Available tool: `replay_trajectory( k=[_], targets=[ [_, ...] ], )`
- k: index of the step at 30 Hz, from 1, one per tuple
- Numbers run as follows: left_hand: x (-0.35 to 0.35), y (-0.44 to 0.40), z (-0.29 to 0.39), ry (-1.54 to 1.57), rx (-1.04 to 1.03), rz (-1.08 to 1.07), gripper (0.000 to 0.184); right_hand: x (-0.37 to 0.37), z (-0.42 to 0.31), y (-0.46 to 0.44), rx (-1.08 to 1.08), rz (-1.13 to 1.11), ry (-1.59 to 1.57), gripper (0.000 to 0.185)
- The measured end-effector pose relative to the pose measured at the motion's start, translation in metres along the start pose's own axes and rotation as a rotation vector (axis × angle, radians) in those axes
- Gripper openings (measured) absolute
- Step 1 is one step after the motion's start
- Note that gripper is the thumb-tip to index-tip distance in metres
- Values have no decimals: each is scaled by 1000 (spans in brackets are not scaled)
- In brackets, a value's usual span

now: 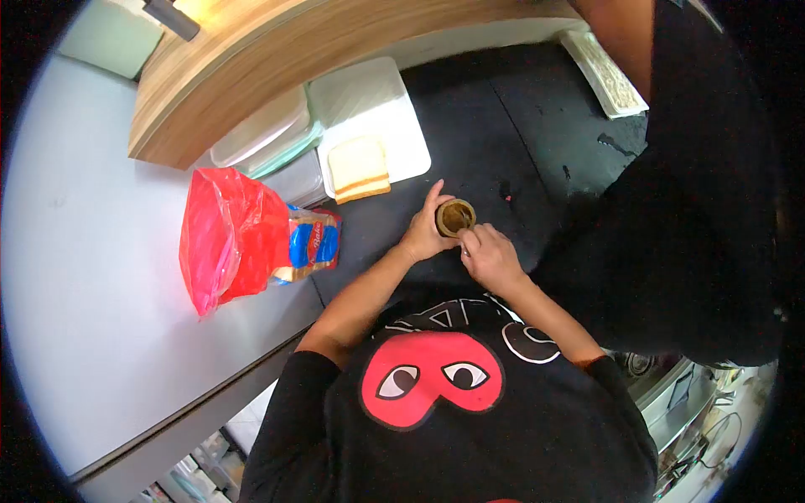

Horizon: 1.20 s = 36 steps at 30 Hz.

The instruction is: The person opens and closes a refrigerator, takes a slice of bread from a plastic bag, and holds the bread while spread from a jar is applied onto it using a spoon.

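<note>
My left hand is wrapped round a small round jar with a brownish inside, its open mouth facing up. At the jar's right rim, my right hand pinches a thin utensil that reaches into the jar; much of the utensil is hidden by the fingers. Up and to the left of the hands, slices of white bread with brown crust lie on the lower edge of a white cutting board.
Left of my arms, a red plastic bag adjoins packaged bread. Lidded containers stand beside the board, below a wooden shelf. A white tray sits at the upper right, near another person in black.
</note>
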<state>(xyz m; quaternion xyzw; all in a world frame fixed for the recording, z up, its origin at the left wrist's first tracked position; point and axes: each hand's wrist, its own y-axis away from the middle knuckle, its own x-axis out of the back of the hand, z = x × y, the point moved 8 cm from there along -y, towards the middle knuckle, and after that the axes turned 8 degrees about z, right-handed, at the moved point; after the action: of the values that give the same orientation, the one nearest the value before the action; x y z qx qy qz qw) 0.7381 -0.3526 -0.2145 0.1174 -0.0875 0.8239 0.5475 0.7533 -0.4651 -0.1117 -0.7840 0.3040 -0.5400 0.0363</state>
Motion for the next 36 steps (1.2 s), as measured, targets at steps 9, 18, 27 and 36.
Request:
replay_trajectory(
  k=[9, 18, 27, 36],
  targets=[
    [16, 2, -1, -76, -16, 208, 109, -27, 22, -8, -135, 122, -174, 18],
    [28, 8, -1, -138, -11, 272, 109, -38, 43, -11, -342, 194, -426, 10],
    [29, 12, -4, -177, -34, 263, 111, -40, 52, -5, -467, 167, -615, 8],
    [32, 13, -3, -213, -24, 253, 108, -39, 67, 10, -633, 211, -809, 11]
  ],
)
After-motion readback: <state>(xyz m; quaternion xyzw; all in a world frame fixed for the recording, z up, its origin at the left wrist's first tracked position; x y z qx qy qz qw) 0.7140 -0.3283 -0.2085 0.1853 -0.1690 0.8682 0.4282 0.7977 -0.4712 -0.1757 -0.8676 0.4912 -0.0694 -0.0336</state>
